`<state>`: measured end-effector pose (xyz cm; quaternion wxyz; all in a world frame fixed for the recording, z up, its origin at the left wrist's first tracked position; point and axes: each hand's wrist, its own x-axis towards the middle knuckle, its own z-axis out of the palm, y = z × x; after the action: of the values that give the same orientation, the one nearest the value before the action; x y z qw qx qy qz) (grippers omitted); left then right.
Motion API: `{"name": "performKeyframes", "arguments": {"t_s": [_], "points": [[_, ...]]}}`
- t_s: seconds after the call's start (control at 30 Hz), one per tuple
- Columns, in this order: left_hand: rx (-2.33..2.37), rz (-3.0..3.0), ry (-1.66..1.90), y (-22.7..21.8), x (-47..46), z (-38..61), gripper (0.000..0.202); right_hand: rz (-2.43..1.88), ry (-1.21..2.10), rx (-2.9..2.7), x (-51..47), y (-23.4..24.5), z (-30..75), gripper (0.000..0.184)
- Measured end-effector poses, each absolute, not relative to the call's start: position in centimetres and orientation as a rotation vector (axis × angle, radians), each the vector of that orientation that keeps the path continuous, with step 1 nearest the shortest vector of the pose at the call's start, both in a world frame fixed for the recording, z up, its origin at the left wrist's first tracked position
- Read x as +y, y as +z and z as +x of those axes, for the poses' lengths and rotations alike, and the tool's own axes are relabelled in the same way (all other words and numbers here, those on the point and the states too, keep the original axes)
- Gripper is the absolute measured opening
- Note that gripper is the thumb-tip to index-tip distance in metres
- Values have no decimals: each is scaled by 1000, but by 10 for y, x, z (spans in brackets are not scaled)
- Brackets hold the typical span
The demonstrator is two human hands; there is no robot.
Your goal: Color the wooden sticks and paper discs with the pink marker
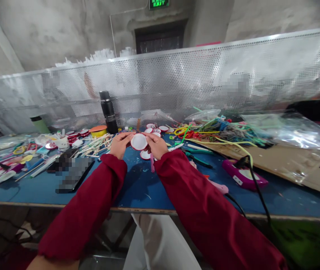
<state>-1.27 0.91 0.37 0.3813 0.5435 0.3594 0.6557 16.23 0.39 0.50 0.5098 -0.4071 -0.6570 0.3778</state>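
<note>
A round white disc with a red rim [139, 142] is held up above the blue table, its pale face toward me. My left hand [121, 144] pinches its left edge between thumb and fingers. On the opposite edge, my right hand [156, 144] grips it the same way. Just beneath is another white disc [145, 155], partly hidden by the held one. A pink tassel-like strip [152, 163] hangs or lies below my right hand; I cannot tell whether it is attached. More red-rimmed discs [163, 128] lie behind my hands.
A black bottle [109, 114] stands behind my left hand. Phones [75, 175] lie left on the blue table [137, 189]. Right are green-handled pliers [198, 159], a purple device with a cable [244, 176], cardboard [272, 159] and coloured strands [227, 129]. A perforated metal screen [171, 82] backs the table.
</note>
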Motion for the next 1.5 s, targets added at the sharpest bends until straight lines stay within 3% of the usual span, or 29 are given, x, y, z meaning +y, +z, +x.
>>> {"name": "performKeyframes", "arguments": {"t_s": [0.3, 0.6, 1.07, 1.5], "points": [[874, 1316, 1719, 5, 9, -10, 44, -1004, 861, -1586, 11, 1, 162, 31], [966, 1423, 1707, 5, 9, -14, 32, -1008, 849, -1561, 9, 2, 161, 26], [970, 1475, 1662, 8, 3, -10, 30, -967, 603, -1606, 5, -1, 161, 8], [1068, 1575, 1659, 11, 1, -12, 25, -980, 676, -1650, -2, 1, 155, 6]]}}
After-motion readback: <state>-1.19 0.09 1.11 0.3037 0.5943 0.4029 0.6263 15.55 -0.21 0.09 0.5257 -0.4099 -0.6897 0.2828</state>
